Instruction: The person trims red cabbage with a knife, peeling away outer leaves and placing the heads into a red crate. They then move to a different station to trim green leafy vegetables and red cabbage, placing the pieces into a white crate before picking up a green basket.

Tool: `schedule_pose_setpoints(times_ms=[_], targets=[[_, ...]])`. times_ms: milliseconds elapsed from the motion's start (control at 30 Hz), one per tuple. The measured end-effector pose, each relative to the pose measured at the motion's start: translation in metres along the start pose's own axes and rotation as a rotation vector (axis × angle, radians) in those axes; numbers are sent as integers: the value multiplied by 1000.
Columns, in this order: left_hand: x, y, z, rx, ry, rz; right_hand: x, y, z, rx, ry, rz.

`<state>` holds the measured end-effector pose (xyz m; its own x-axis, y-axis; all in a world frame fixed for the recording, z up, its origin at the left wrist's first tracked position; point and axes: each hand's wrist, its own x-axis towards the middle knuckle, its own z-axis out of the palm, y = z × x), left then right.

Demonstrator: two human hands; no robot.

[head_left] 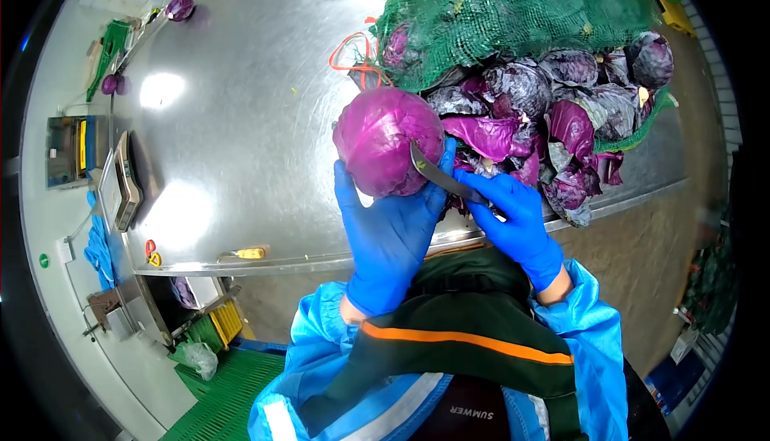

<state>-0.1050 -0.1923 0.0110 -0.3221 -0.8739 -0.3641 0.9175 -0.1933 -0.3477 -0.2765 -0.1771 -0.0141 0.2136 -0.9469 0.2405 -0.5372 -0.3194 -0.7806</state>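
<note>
A round purple cabbage rests in my left hand, whose blue-gloved fingers are spread around its lower side. My right hand, also in a blue glove, is closed on the handle of a knife with a dark curved blade. The blade's tip touches the cabbage on its right side. Just beyond my right hand, loose purple leaves and several cabbages lie in a heap, partly under a green mesh sack.
The metal table spans the view. At its left edge are a small cabbage, a scale, red-and-yellow scissors and a yellow-handled tool. An orange-red string lies by the sack.
</note>
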Motion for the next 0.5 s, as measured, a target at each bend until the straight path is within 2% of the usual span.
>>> schedule_pose_setpoints(times_ms=[267, 367, 433, 500], targets=[[-2, -2, 4, 10, 16, 28, 3, 5, -6, -117, -85, -40], [-1, -9, 7, 114, 22, 92, 6, 9, 11, 522, 432, 541], [-1, -10, 8, 162, 27, 112, 10, 9, 0, 539, 381, 525], [0, -9, 6, 60, 46, 94, 10, 0, -5, 431, 235, 413]])
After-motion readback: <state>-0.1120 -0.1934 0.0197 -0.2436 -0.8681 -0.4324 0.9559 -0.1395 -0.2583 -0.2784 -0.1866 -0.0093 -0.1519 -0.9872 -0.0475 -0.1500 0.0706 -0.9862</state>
